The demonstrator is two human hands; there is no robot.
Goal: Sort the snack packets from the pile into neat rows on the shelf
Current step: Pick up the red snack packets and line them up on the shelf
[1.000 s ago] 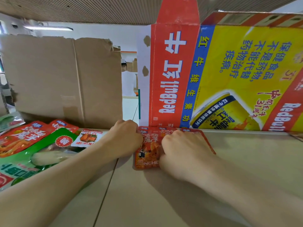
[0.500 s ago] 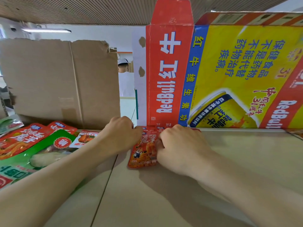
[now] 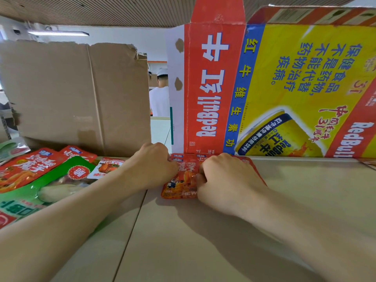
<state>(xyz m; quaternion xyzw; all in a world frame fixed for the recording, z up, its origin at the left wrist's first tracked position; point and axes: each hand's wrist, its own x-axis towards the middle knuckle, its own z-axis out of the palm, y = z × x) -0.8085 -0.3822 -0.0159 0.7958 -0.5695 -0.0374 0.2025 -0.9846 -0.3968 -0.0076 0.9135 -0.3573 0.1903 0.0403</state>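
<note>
Setting: shop or stockroom shelving. Evidence: beige laminate shelf board [image 3: 183,251]; red-and-yellow printed Red Bull cardboard carton [image 3: 284,88] beyond the right hand [image 3: 227,180]; plain brown cardboard box [image 3: 71,94] beyond the left hand [image 3: 150,167]; pile of red and green plastic snack packets [image 3: 40,180] left of that hand.

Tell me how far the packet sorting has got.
Barely begun. Done: no finished row shows anywhere. In hand: the left hand and right hand grip a few overlapping orange packets, pressed against the Red Bull carton at the back of the shelf. Left: the pile at the left, with red, green and white packets, lies unsorted.
</note>
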